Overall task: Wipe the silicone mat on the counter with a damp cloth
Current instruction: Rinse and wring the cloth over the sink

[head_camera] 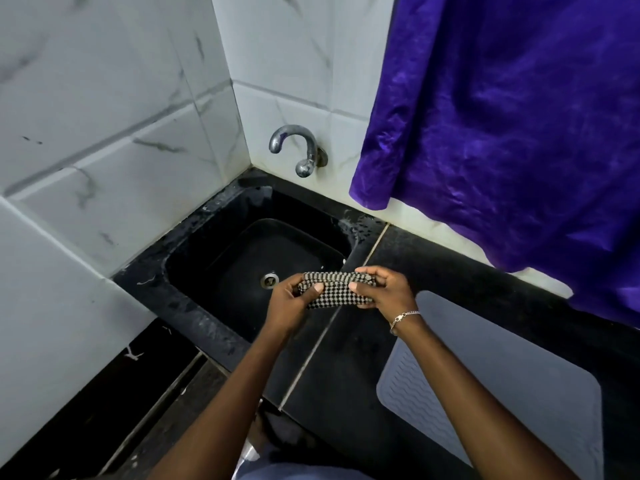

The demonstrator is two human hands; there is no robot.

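A black-and-white checked cloth (334, 291) is bunched into a short roll above the right edge of the black sink (221, 268). My left hand (289, 303) grips its left end and my right hand (384, 289) grips its right end, thumbs on top. A grey silicone mat (512, 386) with wavy ridges lies flat on the black counter (346, 375), to the right of my hands and partly under my right forearm.
A metal tap (298, 150) juts from the tiled wall above the sink's back. A purple curtain (512, 116) hangs over the counter's back right. Water drops lie on the sink rim. White tiled walls close the left and back sides.
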